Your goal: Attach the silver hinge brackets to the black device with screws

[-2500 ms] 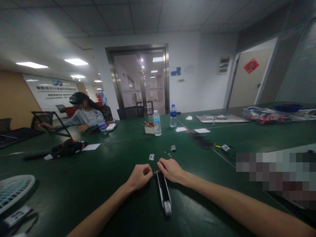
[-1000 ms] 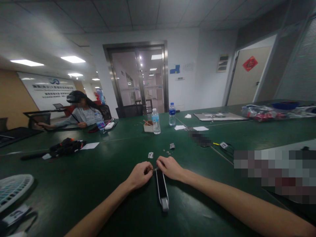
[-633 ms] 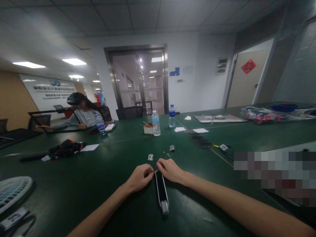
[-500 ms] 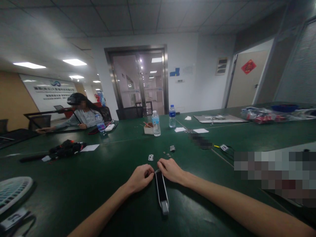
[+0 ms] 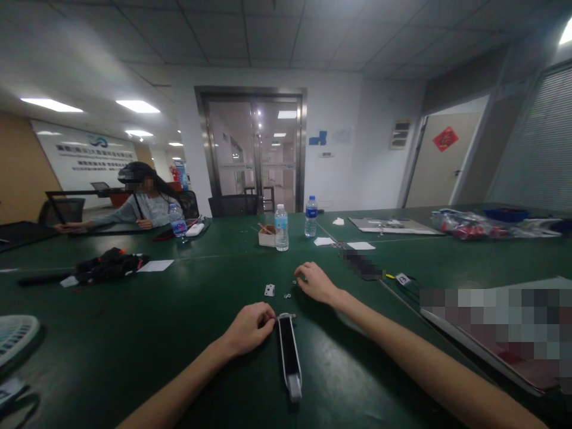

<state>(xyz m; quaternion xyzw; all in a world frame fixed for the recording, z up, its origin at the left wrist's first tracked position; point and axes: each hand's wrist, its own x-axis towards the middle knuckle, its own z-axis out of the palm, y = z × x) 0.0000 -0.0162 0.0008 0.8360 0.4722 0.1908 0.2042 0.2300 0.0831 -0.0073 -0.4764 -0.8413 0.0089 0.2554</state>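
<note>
A long narrow piece point(image 5: 289, 348) with a black face, pale rim and grey near end lies on the green table. A thin metal pin point(image 5: 292, 316) sticks out sideways at its far end. Beside that end, my left hand point(image 5: 250, 326) is closed, thumb and forefinger pinched at the pin's left side; what is between them is too small to make out. My right hand point(image 5: 316, 283) is farther forward, fingers curved and apart, over the table by some small rings point(image 5: 287, 296). A small white plate with holes point(image 5: 269, 290) lies to the left of the rings.
Two water bottles point(image 5: 281, 229) and a small box point(image 5: 267, 238) stand beyond my hands. A pixelated dark item point(image 5: 361, 264) lies to the right. At the far left a person point(image 5: 149, 202) sits holding a black frame point(image 5: 93, 193). A racket point(image 5: 18, 333) is at left.
My right hand has left the far end of the long piece and moved forward to the rings, covering where a small metal bracket lay. My left hand stays beside the piece. The view has shifted slightly.
</note>
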